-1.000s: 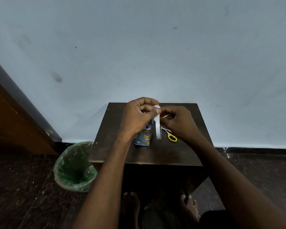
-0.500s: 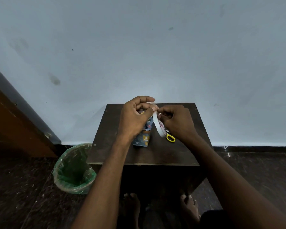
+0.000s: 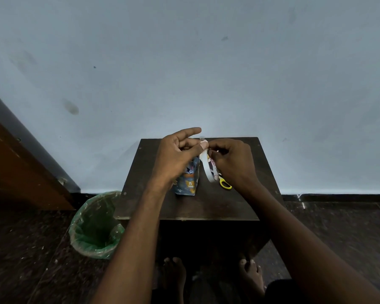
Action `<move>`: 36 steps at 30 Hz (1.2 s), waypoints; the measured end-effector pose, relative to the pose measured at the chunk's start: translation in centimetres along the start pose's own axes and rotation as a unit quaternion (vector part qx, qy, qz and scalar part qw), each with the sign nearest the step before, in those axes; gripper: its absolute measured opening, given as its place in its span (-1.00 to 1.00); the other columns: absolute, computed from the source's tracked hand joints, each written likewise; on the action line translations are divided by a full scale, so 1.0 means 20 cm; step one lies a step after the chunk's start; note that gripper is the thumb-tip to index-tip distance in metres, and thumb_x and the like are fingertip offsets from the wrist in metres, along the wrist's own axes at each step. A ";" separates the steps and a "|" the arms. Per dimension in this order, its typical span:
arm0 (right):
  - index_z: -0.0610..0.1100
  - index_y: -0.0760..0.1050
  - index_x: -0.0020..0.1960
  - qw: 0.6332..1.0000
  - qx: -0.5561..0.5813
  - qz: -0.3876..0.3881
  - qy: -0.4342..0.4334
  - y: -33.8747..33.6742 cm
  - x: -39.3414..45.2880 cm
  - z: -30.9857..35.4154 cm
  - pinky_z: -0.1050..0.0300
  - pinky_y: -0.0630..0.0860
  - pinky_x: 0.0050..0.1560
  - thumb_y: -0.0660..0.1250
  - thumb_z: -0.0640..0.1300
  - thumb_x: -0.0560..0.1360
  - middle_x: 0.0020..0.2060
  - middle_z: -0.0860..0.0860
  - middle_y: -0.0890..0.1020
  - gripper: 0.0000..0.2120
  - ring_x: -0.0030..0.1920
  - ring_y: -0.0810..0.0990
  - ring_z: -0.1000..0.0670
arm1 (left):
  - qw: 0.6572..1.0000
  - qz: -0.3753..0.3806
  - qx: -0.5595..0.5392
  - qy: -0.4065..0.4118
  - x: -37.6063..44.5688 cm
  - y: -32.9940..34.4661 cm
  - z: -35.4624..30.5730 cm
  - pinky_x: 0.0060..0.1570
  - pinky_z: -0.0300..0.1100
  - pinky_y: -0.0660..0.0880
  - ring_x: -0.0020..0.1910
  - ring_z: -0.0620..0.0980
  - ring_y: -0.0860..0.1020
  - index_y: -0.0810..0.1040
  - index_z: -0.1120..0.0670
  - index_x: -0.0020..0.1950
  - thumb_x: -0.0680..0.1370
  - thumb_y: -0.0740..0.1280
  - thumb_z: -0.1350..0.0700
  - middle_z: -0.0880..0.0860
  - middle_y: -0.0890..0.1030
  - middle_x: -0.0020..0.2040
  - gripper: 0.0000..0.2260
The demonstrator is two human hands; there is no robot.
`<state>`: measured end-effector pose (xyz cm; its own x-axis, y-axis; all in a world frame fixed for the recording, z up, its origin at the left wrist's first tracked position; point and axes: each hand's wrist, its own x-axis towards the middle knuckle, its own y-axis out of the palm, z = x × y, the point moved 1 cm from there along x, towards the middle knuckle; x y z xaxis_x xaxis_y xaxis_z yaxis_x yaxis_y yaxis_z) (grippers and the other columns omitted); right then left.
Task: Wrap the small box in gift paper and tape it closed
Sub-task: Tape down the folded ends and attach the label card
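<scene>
Head view: both hands met above the box (image 3: pixel 188 183); the right hand (image 3: pixel 233 163) gripped the tape (image 3: pixel 207 170), the left hand (image 3: pixel 176 154) pinched its end. Taping step; next, likely pull a strip free.

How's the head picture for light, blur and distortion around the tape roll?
Head view: dim, dark table top; tape roll reads bright and fairly sharp; its print is only partly legible. Left hand and right hand show little blur. Wide-angle lens bends the wall edge and floor line. No glare.
</scene>
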<state>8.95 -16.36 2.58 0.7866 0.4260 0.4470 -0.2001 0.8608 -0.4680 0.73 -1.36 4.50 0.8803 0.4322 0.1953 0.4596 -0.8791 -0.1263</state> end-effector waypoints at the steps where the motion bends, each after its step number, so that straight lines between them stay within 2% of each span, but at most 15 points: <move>1: 0.03 0.77 -0.03 1.000 -0.003 -0.001 0.002 0.00 0.00 0.00 0.25 0.51 -0.19 0.44 -0.32 0.48 -0.24 0.22 0.72 -0.73 -0.19 0.66 0.16 | 1.000 0.002 -0.005 -0.005 0.00 0.00 0.00 0.32 0.00 0.61 0.08 0.01 0.76 0.68 0.10 0.33 0.56 0.55 0.19 0.05 0.79 -0.05 -0.66; 4: 0.03 0.77 -0.03 1.000 -0.014 0.006 0.003 0.01 0.00 0.00 0.26 0.50 -0.19 0.46 -0.29 0.49 -0.24 0.21 0.72 -0.75 -0.20 0.65 0.17 | 1.000 -0.012 -0.015 -0.012 -0.01 -0.01 0.00 0.25 0.10 0.65 0.03 0.04 0.77 0.75 0.09 0.17 0.57 0.54 0.19 0.06 0.80 -0.04 -0.82; 8: 0.04 0.77 0.00 1.000 -0.010 0.015 0.010 0.01 0.00 0.00 0.27 0.50 -0.19 0.48 -0.24 0.51 -0.23 0.20 0.73 -0.79 -0.21 0.65 0.19 | 0.999 -0.035 -0.030 -0.007 -0.02 0.00 0.00 0.19 0.03 0.68 0.00 0.05 0.77 0.75 0.13 0.09 0.61 0.50 0.19 0.09 0.79 -0.08 -0.91; 12: 0.06 0.77 0.00 0.999 -0.012 0.029 0.015 0.01 0.00 0.00 0.40 0.38 -0.28 0.50 -0.19 0.52 -0.33 0.25 0.66 -0.83 -0.32 0.60 0.24 | 0.999 -0.038 -0.031 -0.002 -0.02 0.01 -0.01 0.11 -0.10 0.67 -0.02 0.03 0.77 0.74 0.15 0.11 0.65 0.45 0.17 0.08 0.79 -0.09 -0.90; 16: 0.09 0.74 -0.05 0.998 -0.036 0.052 0.031 0.01 0.00 -0.03 0.25 0.40 -0.29 0.49 -0.19 0.51 -0.37 0.20 0.65 -0.83 -0.36 0.57 0.18 | 1.000 -0.015 -0.005 -0.001 -0.02 0.00 0.00 0.10 -0.08 0.68 -0.03 0.04 0.77 0.74 0.11 0.09 0.59 0.51 0.24 0.07 0.79 -0.11 -0.89; 24: 0.05 0.74 -0.07 0.994 -0.073 0.054 0.064 0.03 0.02 -0.04 0.25 0.33 -0.28 0.46 -0.20 0.49 -0.40 0.17 0.63 -0.84 -0.39 0.53 0.21 | 0.999 -0.049 0.000 0.003 -0.01 0.03 0.01 0.05 -0.11 0.68 -0.06 0.03 0.77 0.75 0.09 0.08 0.56 0.54 0.23 0.07 0.78 -0.13 -0.88; 29: 0.04 0.73 -0.12 0.991 -0.077 0.063 0.086 0.03 0.01 -0.06 0.21 0.30 -0.31 0.43 -0.27 0.46 -0.53 0.17 0.55 -0.78 -0.44 0.50 0.18 | 0.999 -0.046 0.004 0.008 0.00 0.03 0.02 0.10 -0.06 0.67 -0.03 0.01 0.76 0.75 0.07 0.12 0.56 0.54 0.21 0.05 0.78 -0.10 -0.85; 36: 0.06 0.75 -0.05 0.993 -0.057 0.068 0.082 0.01 0.02 -0.06 0.21 0.41 -0.23 0.45 -0.24 0.49 -0.34 0.10 0.69 -0.79 -0.39 0.54 0.20 | 0.999 -0.013 0.035 0.016 0.01 0.00 0.03 0.15 -0.04 0.67 0.03 -0.05 0.76 0.75 0.03 0.17 0.57 0.54 0.20 -0.01 0.79 -0.04 -0.80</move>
<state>9.87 -16.32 1.62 0.8434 0.4766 0.2481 -0.2511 0.7578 -0.6022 0.95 -1.27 3.95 0.8640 0.4478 0.2303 0.4911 -0.8504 -0.1888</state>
